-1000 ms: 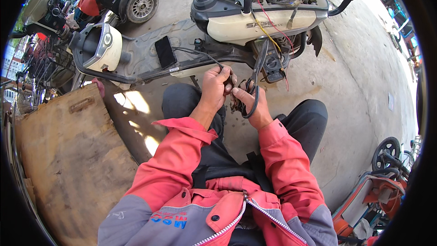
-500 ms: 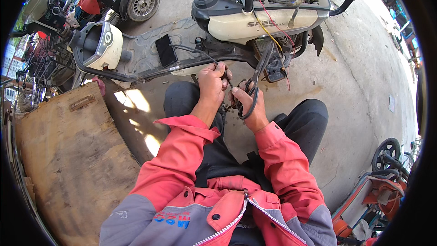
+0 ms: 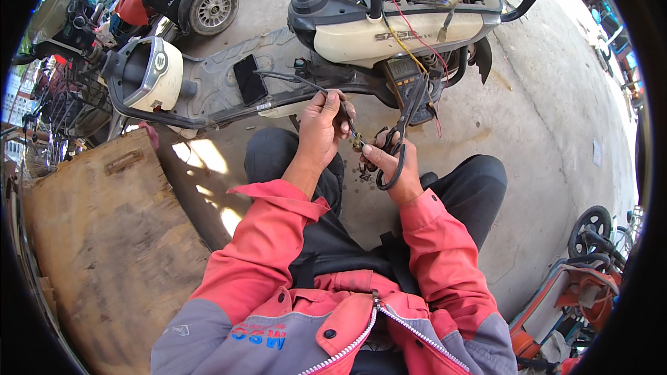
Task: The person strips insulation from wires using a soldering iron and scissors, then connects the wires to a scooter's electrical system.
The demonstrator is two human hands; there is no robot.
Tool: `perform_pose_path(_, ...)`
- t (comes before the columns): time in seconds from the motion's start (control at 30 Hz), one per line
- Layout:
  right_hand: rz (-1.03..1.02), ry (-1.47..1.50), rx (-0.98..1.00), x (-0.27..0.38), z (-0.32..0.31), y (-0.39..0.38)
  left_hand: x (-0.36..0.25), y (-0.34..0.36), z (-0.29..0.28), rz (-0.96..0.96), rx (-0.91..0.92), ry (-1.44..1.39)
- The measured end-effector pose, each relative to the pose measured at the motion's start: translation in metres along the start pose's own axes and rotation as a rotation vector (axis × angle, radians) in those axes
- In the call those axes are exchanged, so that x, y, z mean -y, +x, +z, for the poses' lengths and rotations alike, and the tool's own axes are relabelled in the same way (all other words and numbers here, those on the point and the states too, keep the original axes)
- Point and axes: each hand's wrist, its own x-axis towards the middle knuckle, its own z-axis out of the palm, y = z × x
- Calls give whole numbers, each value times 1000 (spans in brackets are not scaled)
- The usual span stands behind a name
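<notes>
My left hand (image 3: 321, 128) is closed around a black cable (image 3: 297, 78) that runs in from the scooter's footboard. The cable's lower end comes out past my fingers toward my right hand (image 3: 403, 169). A pair of black-handled scissors (image 3: 413, 101) is gripped in that hand, blades pointing up and away from me. My right thumb and fingertips also meet a small brownish-yellow piece at the cable's end; its exact kind is too small to make out. Behind the scissor blades a multimeter (image 3: 405, 80) leans against the scooter (image 3: 368, 38), partly covered by them.
A black phone (image 3: 249, 80) lies on the scooter's footboard (image 3: 215, 73). Red and yellow wires (image 3: 403, 43) hang from the open seat compartment. A worn wooden board (image 3: 114, 236) is at my left. Another wheeled vehicle (image 3: 590, 236) stands at the lower right.
My right hand and the scissors have shifted slightly right and down, a little away from my left hand. The brownish-yellow piece at the cable's end now shows between the hands.
</notes>
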Motion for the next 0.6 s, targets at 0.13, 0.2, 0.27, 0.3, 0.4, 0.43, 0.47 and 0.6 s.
perform_pose_path(0.13,-84,-35,-68,5,3,4,8,-7,-5,-39,140,180)
perform_pose_path(0.2,-138,-42,-93,3,0,6,9,-8,-8,-36,280,376)
perform_pose_path(0.27,-187,-81,-91,0,-6,8,11,-11,-7,-86,346,507)
perform_pose_path(0.3,-184,-130,-103,0,-7,9,9,-11,-8,-109,343,519)
perform_pose_path(0.4,-189,-283,-147,0,-9,10,13,-10,-10,-93,324,544)
perform_pose_path(0.43,-200,-338,-166,-2,-12,11,13,-10,-10,-73,308,553)
perform_pose_path(0.47,-211,-394,-185,-4,-16,11,14,-10,-9,-53,292,560)
perform_pose_path(0.6,-279,-488,-209,-10,-27,18,16,-7,-12,-124,274,491)
